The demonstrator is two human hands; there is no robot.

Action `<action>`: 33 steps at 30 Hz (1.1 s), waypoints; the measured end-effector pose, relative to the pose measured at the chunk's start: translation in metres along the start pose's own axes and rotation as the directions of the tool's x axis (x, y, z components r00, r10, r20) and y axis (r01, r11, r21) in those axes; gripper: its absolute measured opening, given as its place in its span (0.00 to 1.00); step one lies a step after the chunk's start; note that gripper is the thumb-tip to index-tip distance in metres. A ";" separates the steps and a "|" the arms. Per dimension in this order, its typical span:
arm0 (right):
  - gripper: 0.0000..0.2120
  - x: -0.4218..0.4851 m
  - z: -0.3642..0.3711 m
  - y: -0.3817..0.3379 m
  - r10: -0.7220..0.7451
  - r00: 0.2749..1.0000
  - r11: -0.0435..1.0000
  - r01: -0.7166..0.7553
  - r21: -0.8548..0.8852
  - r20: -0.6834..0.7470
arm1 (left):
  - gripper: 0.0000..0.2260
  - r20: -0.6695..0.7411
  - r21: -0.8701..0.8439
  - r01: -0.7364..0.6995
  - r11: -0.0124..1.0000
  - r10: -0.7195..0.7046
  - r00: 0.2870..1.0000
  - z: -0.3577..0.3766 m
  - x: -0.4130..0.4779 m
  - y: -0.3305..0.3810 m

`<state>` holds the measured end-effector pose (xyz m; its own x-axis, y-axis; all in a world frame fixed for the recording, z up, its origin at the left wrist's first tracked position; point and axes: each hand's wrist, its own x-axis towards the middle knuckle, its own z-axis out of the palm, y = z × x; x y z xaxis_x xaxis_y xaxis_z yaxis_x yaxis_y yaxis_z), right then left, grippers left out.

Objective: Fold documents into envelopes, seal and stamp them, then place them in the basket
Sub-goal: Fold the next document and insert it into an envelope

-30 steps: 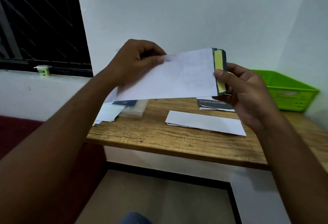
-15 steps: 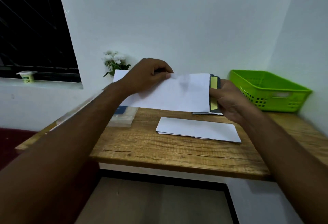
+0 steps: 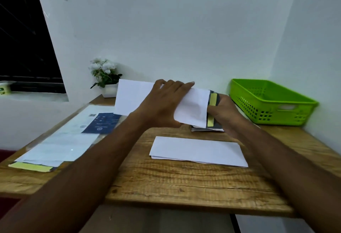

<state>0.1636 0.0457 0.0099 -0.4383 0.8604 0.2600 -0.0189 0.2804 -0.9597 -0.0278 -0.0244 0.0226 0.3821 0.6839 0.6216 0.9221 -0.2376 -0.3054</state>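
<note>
forward, left hand (image 3: pixel 164 104) and right hand (image 3: pixel 226 115) grip envelope (image 3: pixel 192 108).

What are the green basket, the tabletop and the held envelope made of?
Basket: looks like moulded plastic, bright green with a slight sheen, walls pierced by a regular grid of holes.
Tabletop: wood or wood-look board, matt, with visible grain lines and cracks.
Envelope: thin white paper, matt, bending slightly. The yellow strip on its dark flap is probably the adhesive's backing.
</note>
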 end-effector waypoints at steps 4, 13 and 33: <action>0.15 0.001 -0.002 0.009 0.093 0.990 0.994 -0.098 0.042 0.108 | 0.44 -0.015 0.029 -0.050 0.998 0.050 0.999 0.002 0.000 0.000; 0.06 0.001 0.000 0.008 0.092 0.987 0.996 -0.090 -0.021 0.129 | 0.45 0.046 0.044 -0.052 0.998 0.049 0.998 0.005 -0.003 0.004; 0.26 -0.010 -0.020 -0.006 0.206 0.854 0.566 0.294 -0.770 0.478 | 0.50 0.058 -0.028 0.270 0.962 -0.268 0.962 -0.018 -0.033 -0.056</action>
<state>0.1859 0.0433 0.0154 -0.8075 0.5892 -0.0268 0.5524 0.7395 -0.3847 -0.0911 -0.0457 0.0325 0.1162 0.7615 0.6376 0.9924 -0.0628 -0.1059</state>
